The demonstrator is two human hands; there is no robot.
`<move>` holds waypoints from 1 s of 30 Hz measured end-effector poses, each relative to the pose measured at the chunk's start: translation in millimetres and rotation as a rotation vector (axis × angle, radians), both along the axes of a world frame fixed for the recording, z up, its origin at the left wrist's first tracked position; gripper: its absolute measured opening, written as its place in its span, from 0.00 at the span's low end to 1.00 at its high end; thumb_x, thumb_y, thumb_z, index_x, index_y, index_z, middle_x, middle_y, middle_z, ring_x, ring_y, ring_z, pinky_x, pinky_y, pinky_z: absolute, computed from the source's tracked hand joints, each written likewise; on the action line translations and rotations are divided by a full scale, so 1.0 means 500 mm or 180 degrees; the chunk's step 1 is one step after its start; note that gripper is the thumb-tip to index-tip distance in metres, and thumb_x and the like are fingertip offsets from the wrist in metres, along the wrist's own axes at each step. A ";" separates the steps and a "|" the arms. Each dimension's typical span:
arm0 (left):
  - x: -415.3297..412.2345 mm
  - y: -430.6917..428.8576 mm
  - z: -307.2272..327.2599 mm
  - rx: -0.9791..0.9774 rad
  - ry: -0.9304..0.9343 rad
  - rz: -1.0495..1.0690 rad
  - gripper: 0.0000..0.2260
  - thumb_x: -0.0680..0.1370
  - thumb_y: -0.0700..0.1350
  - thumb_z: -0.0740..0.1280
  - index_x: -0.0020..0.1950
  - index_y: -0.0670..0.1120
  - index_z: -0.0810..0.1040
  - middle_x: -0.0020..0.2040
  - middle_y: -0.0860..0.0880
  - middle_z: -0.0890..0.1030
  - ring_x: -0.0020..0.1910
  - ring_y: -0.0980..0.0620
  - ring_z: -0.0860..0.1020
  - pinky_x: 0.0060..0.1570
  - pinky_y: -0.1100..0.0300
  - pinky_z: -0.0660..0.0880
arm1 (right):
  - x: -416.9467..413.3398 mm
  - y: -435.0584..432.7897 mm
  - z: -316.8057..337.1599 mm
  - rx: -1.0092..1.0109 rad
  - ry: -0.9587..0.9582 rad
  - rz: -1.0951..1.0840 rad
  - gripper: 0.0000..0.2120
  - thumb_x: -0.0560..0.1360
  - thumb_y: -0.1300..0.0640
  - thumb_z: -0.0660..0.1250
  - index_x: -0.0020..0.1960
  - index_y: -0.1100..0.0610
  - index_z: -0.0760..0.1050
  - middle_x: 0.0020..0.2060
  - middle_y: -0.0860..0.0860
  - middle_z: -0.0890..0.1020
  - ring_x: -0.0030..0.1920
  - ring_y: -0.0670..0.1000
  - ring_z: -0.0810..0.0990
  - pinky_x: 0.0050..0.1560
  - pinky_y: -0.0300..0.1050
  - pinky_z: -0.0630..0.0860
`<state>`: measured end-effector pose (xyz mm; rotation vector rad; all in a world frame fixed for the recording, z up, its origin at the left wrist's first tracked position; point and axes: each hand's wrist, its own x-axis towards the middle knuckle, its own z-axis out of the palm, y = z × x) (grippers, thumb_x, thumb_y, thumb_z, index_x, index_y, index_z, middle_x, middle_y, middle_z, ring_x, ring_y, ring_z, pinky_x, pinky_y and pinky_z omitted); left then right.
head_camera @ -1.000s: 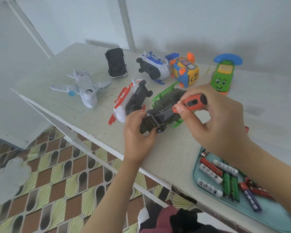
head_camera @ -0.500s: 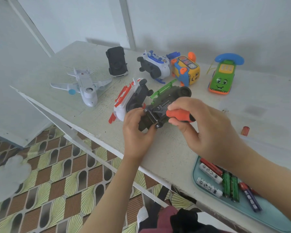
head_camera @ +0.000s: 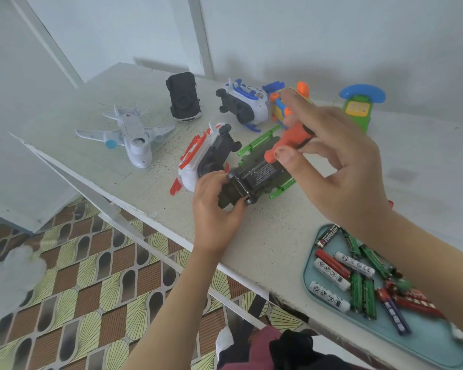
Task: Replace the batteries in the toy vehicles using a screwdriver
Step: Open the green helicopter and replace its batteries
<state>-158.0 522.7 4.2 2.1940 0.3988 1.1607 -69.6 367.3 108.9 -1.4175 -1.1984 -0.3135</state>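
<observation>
Right hand [head_camera: 340, 166] pinches orange screwdriver [head_camera: 286, 141] thumb-to-finger, other fingers spread, over upturned green toy [head_camera: 259, 174] gripped by left hand [head_camera: 217, 206]; battery tray [head_camera: 385, 332] near.

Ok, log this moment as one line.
left hand: grips green-black toy vehicle, underside up | right hand: pinches orange screwdriver over it | batteries: in tray

The right hand [head_camera: 340, 166] has lifted and spread its fingers, tipping the orange screwdriver [head_camera: 289, 141] steeper, farther along the dark toy vehicle [head_camera: 259, 174].
</observation>
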 end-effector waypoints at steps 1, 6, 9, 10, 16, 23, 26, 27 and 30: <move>0.000 0.001 -0.001 0.0007 -0.0005 0.0017 0.16 0.67 0.43 0.70 0.52 0.38 0.80 0.51 0.49 0.78 0.55 0.58 0.72 0.55 0.65 0.72 | 0.001 0.003 0.006 0.0060 0.0010 0.0007 0.21 0.77 0.61 0.66 0.68 0.60 0.66 0.45 0.61 0.77 0.49 0.56 0.80 0.51 0.44 0.80; 0.002 0.003 -0.005 0.0059 -0.0025 0.0027 0.15 0.66 0.40 0.73 0.52 0.38 0.80 0.51 0.51 0.77 0.55 0.58 0.72 0.55 0.63 0.73 | 0.006 0.017 0.021 0.0073 -0.0163 -0.0362 0.15 0.77 0.61 0.67 0.63 0.61 0.75 0.40 0.52 0.82 0.44 0.40 0.78 0.51 0.30 0.70; 0.001 0.002 -0.003 0.0055 -0.0056 -0.0006 0.15 0.66 0.39 0.72 0.52 0.38 0.80 0.51 0.51 0.77 0.55 0.58 0.72 0.53 0.59 0.74 | 0.002 0.019 0.029 -0.0059 0.0082 -0.0157 0.11 0.77 0.66 0.65 0.59 0.63 0.75 0.42 0.54 0.81 0.43 0.46 0.83 0.42 0.25 0.68; 0.000 0.001 -0.002 0.0055 -0.0067 -0.0022 0.15 0.66 0.41 0.72 0.52 0.38 0.80 0.51 0.51 0.77 0.55 0.58 0.72 0.53 0.58 0.74 | 0.002 0.020 0.030 -0.0112 0.0056 -0.0078 0.11 0.77 0.67 0.63 0.58 0.64 0.75 0.42 0.55 0.81 0.41 0.47 0.83 0.42 0.27 0.69; 0.000 0.003 -0.004 0.0015 -0.0042 -0.0049 0.15 0.67 0.41 0.71 0.52 0.38 0.80 0.51 0.50 0.78 0.55 0.58 0.72 0.55 0.65 0.72 | 0.006 0.027 0.040 -0.0338 -0.0166 0.0061 0.12 0.74 0.65 0.62 0.56 0.66 0.76 0.42 0.58 0.80 0.45 0.55 0.80 0.53 0.45 0.74; 0.001 0.003 -0.001 -0.0004 -0.0077 -0.0083 0.17 0.67 0.45 0.69 0.53 0.38 0.80 0.52 0.50 0.77 0.55 0.59 0.72 0.54 0.59 0.74 | -0.003 0.039 0.047 0.0014 -0.0314 -0.0332 0.09 0.74 0.56 0.71 0.51 0.61 0.82 0.37 0.54 0.81 0.41 0.49 0.76 0.51 0.37 0.71; 0.000 0.003 -0.004 0.0002 -0.0083 -0.0084 0.17 0.67 0.45 0.70 0.53 0.39 0.80 0.52 0.51 0.77 0.55 0.58 0.72 0.52 0.55 0.75 | -0.005 0.038 0.050 0.0009 -0.0227 -0.0308 0.12 0.75 0.61 0.69 0.57 0.63 0.79 0.40 0.52 0.82 0.41 0.46 0.79 0.52 0.39 0.73; 0.000 0.004 -0.005 -0.0001 -0.0079 -0.0080 0.16 0.67 0.44 0.71 0.52 0.39 0.80 0.52 0.51 0.77 0.55 0.58 0.72 0.52 0.54 0.76 | -0.006 0.038 0.050 -0.0023 -0.0170 -0.0237 0.12 0.75 0.63 0.68 0.58 0.63 0.77 0.41 0.53 0.83 0.41 0.46 0.80 0.52 0.42 0.75; -0.001 0.004 -0.005 0.0002 -0.0072 -0.0052 0.16 0.66 0.40 0.73 0.52 0.38 0.80 0.51 0.50 0.78 0.55 0.56 0.73 0.54 0.55 0.75 | -0.007 0.035 0.046 -0.0200 -0.0270 -0.0136 0.13 0.76 0.66 0.64 0.59 0.63 0.77 0.39 0.53 0.81 0.43 0.52 0.80 0.53 0.48 0.75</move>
